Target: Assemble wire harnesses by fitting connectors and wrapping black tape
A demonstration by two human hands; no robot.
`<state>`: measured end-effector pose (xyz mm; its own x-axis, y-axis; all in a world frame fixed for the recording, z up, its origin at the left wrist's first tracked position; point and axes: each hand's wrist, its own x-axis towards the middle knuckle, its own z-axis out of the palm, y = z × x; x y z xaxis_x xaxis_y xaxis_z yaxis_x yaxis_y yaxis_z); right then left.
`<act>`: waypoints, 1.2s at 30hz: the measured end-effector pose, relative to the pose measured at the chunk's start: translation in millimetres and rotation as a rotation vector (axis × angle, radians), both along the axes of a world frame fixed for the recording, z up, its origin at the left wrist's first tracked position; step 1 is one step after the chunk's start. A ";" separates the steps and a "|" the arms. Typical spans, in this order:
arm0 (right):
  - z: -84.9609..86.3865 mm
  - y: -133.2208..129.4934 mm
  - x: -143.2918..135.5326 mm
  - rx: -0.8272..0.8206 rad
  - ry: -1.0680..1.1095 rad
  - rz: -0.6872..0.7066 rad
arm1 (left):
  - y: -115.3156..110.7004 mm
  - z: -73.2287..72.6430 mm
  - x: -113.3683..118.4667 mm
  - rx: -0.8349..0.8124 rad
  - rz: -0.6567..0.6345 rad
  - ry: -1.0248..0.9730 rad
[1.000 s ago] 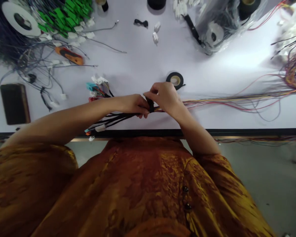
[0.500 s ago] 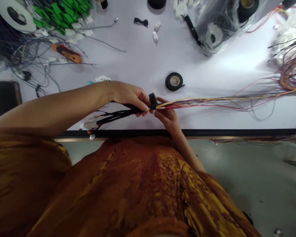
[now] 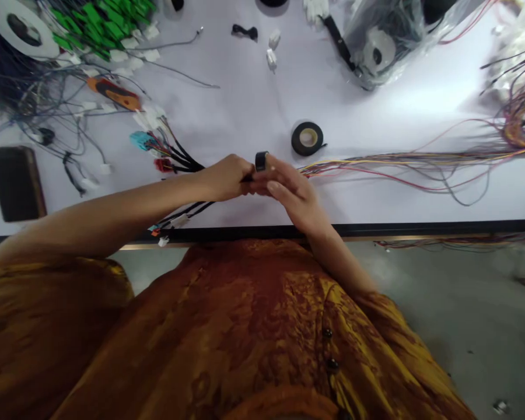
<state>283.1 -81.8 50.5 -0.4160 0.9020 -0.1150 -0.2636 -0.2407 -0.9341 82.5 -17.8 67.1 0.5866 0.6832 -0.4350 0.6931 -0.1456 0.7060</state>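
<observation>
My left hand [image 3: 231,177] is closed around the wire bundle [image 3: 371,158], where black-wrapped branches meet the loose coloured wires. The branches [image 3: 184,156] fan out to the left beneath my wrist and end in connectors, among them a light blue connector [image 3: 142,140] and a red connector [image 3: 163,165]. Against the bundle, the fingers of my right hand [image 3: 294,192] hold a small roll of black tape [image 3: 261,161], which stands on edge. My right fingers partly hide the bundle and the tape's contact with it.
A larger black tape roll [image 3: 307,139] lies just beyond my right hand. Farther left are an orange cutter [image 3: 114,93], a phone-like dark object [image 3: 16,184] and green connectors [image 3: 100,26]. A plastic bag [image 3: 389,52] sits at the back right. The table edge [image 3: 420,228] runs close to me.
My right hand has come up over the bundle and closed at the tape roll. My left hand has shifted left, and the branches with blue and red connectors now show beyond my forearm.
</observation>
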 end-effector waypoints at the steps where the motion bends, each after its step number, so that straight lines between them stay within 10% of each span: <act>1: -0.9 6.7 0.5 -0.013 0.073 -0.010 | 0.2 0.2 -0.7 -0.062 0.034 -0.014; 11: -63.2 1.2 14.8 -0.058 -0.033 -0.052 | 19.5 13.2 -1.3 -0.565 0.045 -0.137; 18: -46.1 -8.9 40.9 0.266 -0.559 -0.026 | 5.8 0.1 -3.7 -0.311 0.132 -0.075; 25: -4.7 -0.6 50.4 0.027 -0.095 -0.003 | -3.1 -5.3 4.6 -0.164 -0.068 -0.075; 30: -34.0 -4.3 63.2 -0.146 -0.153 0.093 | 11.1 -4.7 2.8 -0.397 -0.099 -0.215; 36: -64.3 3.5 49.9 -0.137 0.067 -0.206 | 25.4 -0.3 28.8 -0.604 -0.260 -0.269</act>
